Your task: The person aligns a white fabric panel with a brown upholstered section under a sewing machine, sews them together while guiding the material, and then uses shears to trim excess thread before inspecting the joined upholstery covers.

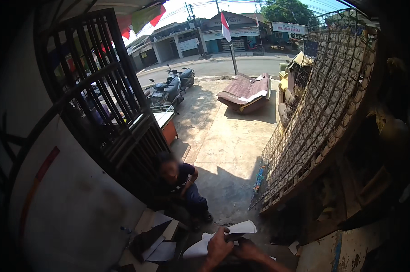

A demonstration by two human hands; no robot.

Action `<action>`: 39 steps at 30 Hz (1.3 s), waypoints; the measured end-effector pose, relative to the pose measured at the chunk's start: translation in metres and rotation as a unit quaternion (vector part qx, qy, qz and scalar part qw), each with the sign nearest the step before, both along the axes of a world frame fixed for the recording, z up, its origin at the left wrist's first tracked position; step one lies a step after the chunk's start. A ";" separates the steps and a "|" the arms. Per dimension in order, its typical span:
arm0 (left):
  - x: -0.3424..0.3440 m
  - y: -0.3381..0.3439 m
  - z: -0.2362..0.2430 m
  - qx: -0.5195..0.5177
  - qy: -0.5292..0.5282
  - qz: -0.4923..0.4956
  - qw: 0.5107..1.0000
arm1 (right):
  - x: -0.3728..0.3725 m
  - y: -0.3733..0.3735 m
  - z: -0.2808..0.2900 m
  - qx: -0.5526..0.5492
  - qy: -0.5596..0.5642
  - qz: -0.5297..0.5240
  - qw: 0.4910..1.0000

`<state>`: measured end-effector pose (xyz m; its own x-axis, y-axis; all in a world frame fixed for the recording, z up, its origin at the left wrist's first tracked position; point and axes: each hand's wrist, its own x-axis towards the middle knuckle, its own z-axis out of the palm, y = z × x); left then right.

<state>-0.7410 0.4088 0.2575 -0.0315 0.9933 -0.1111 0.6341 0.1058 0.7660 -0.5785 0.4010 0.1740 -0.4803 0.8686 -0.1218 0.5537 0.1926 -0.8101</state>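
Left hand point(218, 248) is seen with fingers curled tightly on a bent white sheet point(197, 249) held at lower centre, beside the shadowed right hand point(250, 251), whose finger closure cannot be told, with a seated person point(183, 179) noted beyond, to the left.

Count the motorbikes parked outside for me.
2. The nearer motorbike stands just right of the dark barred gate; the farther motorbike is beyond it, slightly right, nearer the road. More may be hidden behind the bars.
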 end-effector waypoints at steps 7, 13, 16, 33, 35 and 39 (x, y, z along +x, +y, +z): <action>0.045 0.021 0.006 0.007 -0.108 -0.148 0.983 | 0.067 0.055 0.007 0.111 0.103 0.143 0.978; -0.011 0.034 0.029 0.049 -0.062 -0.122 0.989 | 0.060 0.094 0.049 -0.104 0.173 0.098 0.975; -0.049 0.064 0.073 0.097 0.055 -0.053 0.992 | 0.097 0.128 0.065 -0.060 0.121 0.034 0.990; -0.101 0.158 0.120 -0.286 -0.063 -0.188 0.937 | 0.190 0.162 0.154 0.048 0.014 -0.109 0.993; -0.108 0.152 0.105 -0.264 -0.113 -0.162 0.944 | 0.195 0.157 0.142 0.045 0.000 -0.147 0.988; -0.115 0.128 0.051 -0.190 -0.149 -0.129 0.962 | 0.189 0.145 0.126 0.046 0.095 -0.202 0.974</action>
<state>-0.8560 0.5372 0.3082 0.3005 0.8491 -0.4344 0.4357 0.2829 0.8545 -0.3899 0.5457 0.3002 -0.1039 0.9943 0.0239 0.4410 0.0676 -0.8950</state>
